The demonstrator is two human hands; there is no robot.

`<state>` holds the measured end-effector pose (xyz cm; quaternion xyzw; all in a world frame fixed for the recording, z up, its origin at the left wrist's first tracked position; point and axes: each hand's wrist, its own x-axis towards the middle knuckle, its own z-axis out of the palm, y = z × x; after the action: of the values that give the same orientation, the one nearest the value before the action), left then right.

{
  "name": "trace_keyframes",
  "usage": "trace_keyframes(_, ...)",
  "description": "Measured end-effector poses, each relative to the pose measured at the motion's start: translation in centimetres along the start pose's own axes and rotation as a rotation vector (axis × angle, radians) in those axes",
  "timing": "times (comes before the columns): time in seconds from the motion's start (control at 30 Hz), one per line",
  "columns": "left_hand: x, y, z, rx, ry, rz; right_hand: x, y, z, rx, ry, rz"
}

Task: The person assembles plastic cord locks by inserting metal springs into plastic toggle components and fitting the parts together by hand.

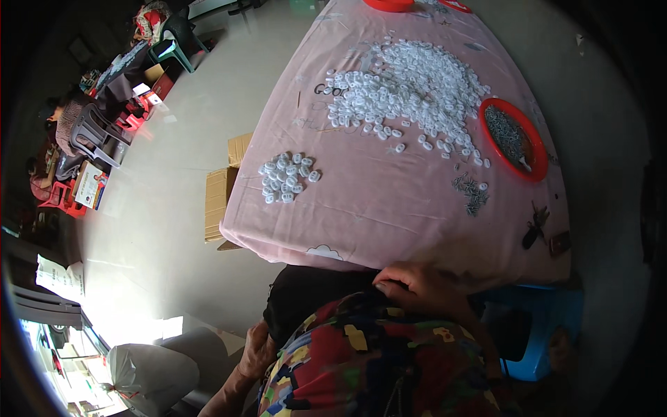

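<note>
My right hand (415, 281) rests on my lap at the near edge of the table, its fingers curled; what is in them, if anything, is hidden. Low at my left side, my left hand (257, 351) lies against my black trousers (306, 295), with its fingers mostly out of sight. On the pink tablecloth (375, 201) lies a small group of white oval plastic pieces (286, 177). Farther off spreads a large heap of the same pieces (417, 83). A small pile of metal screws or nails (472, 194) lies at the right, beside one loose white piece.
A red tray (486, 139) of metal fasteners stands at the table's right, with keys (535, 226) nearer me. Another red basin (389, 4) is at the far end. A blue stool (549, 326), cardboard box (219, 201) and white sack (149, 375) surround the table. People sit at far left.
</note>
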<state>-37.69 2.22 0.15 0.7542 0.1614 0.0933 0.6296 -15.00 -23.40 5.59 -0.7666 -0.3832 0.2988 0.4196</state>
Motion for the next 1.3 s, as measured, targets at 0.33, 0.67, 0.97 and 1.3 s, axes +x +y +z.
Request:
trace_keyframes(0.33, 2.3, -2.8, -1.9, 0.596, 0.142, 0.108, -0.1, 0.7, 0.3, 0.005, -0.035, 0.028)
trace_keyframes(0.67, 2.9, -1.9, -2.5, 0.731, 0.071, 0.049, -0.3, 0.3, 0.5, 0.03, -0.015, 0.11)
trace_keyframes(0.97, 0.9, 8.5, -8.3, 0.709, -0.097, -0.316, 0.1, 0.4, 0.7, -0.018, -0.011, 0.095)
trace_keyframes(1.3, 7.6, 14.2, -3.2, -0.685, 0.029, -0.193, 0.1, -0.9, 0.0, 0.062, 0.013, 0.164)
